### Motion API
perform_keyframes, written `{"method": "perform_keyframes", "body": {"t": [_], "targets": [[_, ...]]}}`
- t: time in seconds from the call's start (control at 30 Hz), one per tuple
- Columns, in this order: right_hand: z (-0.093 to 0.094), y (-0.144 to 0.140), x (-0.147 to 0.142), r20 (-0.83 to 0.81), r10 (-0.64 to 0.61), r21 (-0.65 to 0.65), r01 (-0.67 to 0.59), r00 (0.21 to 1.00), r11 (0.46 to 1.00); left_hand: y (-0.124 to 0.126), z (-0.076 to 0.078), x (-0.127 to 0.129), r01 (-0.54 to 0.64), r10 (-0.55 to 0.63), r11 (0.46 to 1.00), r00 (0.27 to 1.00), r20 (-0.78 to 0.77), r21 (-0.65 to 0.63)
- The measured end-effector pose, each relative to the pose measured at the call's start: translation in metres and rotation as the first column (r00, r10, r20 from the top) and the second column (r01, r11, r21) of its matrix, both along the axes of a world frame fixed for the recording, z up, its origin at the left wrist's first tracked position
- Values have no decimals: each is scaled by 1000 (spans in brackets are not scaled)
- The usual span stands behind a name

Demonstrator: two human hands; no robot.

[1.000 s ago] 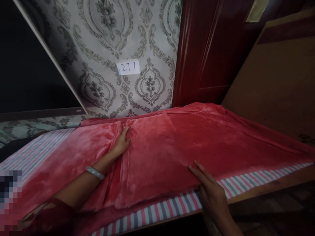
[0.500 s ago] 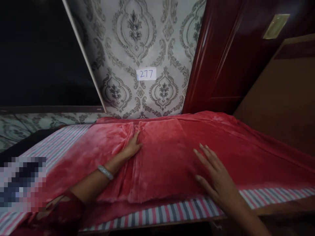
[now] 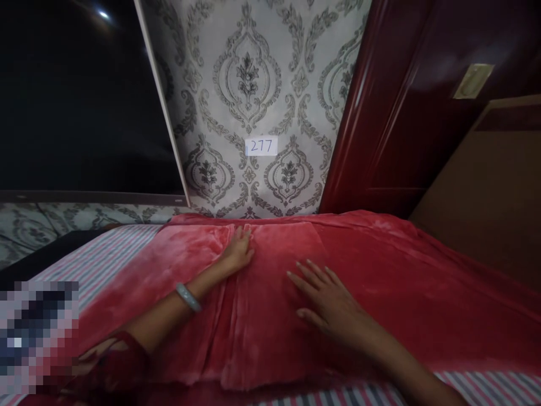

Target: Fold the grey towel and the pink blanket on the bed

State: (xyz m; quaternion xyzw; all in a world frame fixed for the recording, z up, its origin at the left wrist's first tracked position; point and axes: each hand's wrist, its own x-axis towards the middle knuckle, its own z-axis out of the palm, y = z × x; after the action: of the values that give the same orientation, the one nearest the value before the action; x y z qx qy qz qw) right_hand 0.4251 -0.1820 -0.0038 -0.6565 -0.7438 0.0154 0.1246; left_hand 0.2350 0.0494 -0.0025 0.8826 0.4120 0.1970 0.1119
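A red plush blanket (image 3: 393,293) lies spread over a striped cloth (image 3: 110,254), with folded panels on its left half that meet along a narrow gap near the middle. My left hand (image 3: 240,251), below a pale bangle (image 3: 188,297) on the wrist, rests at the far end of that gap, its fingers extended on the fabric and pointing away from me. To its right, my right hand (image 3: 329,299) is spread flat over the right-hand folded panel, fingers apart. Neither hand grips the blanket.
A dark television screen (image 3: 84,107) stands at the left. Patterned wallpaper (image 3: 249,84) with a paper label reading 277 (image 3: 261,146) is behind. On the right are a dark red glossy wooden panel (image 3: 380,129) and a brown board (image 3: 486,192). A pixelated patch covers the lower left.
My right hand has moved left across the blanket, onto the folded panel. My left hand stays by the gap, its fingers now more extended. The view has tilted up slightly.
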Motion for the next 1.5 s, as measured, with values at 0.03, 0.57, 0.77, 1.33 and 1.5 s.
{"method": "perform_keyframes", "body": {"t": [0.03, 0.57, 0.77, 1.33, 1.5], "targets": [[6, 17, -2, 15, 5, -12, -4, 1000, 1000, 3, 6, 10, 29, -28, 999, 998, -58, 21], [-30, 118, 26, -24, -266, -153, 260, 964, 953, 28, -46, 54, -112, 157, 982, 933, -325, 153], [11, 182, 41, -31, -346, -30, 346, 938, 938, 28, -40, 57, -111, 153, 984, 931, -333, 143], [-51, 202, 79, -62, -475, -125, 465, 878, 877, 30, -41, 60, -107, 115, 993, 944, -310, 40], [-35, 195, 77, -62, -480, -154, 467, 875, 871, 27, -40, 59, -90, 97, 995, 954, -284, 39]]}}
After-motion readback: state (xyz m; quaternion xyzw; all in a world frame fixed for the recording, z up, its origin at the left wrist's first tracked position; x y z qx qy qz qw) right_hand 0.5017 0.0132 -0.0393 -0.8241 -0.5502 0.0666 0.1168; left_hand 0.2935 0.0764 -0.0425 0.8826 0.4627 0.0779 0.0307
